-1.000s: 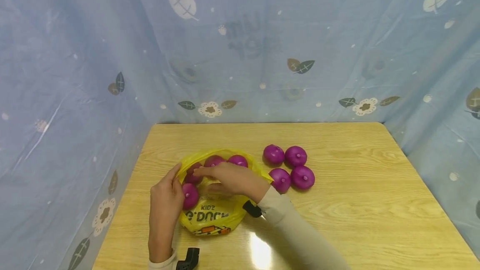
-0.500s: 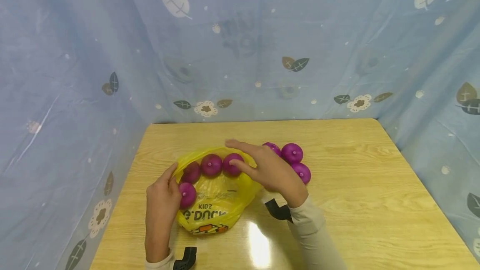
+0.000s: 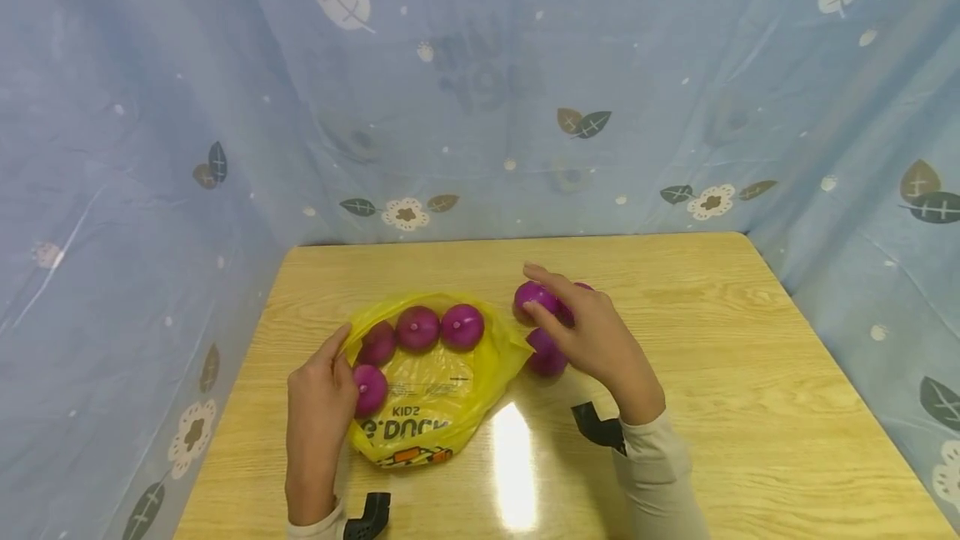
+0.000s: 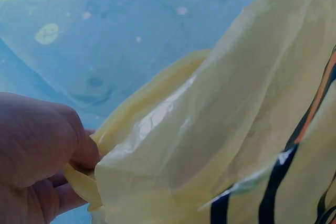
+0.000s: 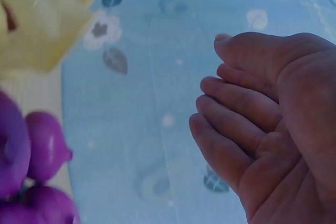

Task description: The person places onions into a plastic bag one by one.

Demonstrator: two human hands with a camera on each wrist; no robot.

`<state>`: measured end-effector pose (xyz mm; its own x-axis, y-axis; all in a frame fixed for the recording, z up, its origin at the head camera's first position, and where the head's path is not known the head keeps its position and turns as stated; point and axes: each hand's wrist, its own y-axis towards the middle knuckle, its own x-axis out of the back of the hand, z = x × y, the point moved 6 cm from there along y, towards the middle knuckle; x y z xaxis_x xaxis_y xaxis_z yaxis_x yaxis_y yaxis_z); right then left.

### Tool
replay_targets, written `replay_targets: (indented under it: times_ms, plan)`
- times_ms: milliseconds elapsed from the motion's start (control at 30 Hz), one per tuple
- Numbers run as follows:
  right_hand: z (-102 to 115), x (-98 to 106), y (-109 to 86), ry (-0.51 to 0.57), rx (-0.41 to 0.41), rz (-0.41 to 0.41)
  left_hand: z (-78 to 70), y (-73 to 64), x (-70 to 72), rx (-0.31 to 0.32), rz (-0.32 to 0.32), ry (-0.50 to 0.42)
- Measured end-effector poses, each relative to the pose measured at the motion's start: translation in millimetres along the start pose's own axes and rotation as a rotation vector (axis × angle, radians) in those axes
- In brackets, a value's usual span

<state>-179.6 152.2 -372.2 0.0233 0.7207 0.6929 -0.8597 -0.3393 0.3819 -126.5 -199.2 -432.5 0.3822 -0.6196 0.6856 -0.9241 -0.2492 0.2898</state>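
Observation:
A yellow plastic bag (image 3: 431,382) with dark lettering lies on the table, its mouth facing up. Several purple onions (image 3: 417,328) sit inside it along the left and far sides. My left hand (image 3: 318,402) pinches the bag's left rim; the left wrist view shows the thumb and fingers (image 4: 86,148) on the folded film. To the right, my right hand (image 3: 592,344) hovers over a group of loose onions (image 3: 535,298) and partly hides them. Its fingers are spread and gently bent, and the palm in the right wrist view holds nothing.
A pale wood-grain table (image 3: 720,407) carries everything. Blue patterned curtains (image 3: 480,90) hang behind it and along both sides. The bag's right corner overlaps a loose onion (image 3: 546,357) in the head view. Black camera mounts (image 3: 596,425) jut from both wrists.
My right hand has come out of the bag and moved right, over the loose onions. The left hand keeps its pinch on the bag's rim. The head view has shifted slightly.

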Motion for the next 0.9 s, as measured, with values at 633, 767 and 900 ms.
replay_targets:
  times_ms: [633, 767, 900]
  plan:
    - [-60, 20, -62.0, -0.124, -0.145, -0.122, 3.2, 2.4, 0.4, -0.019, -0.019, -0.004]
    - [-69, 18, -75.7, -0.143, -0.164, -0.107, 2.2, 3.5, -0.5, -0.019, -0.011, -0.007]
    - [-77, 17, -89.1, -0.147, -0.179, -0.092, 2.3, 3.3, -0.3, -0.006, -0.006, -0.011]
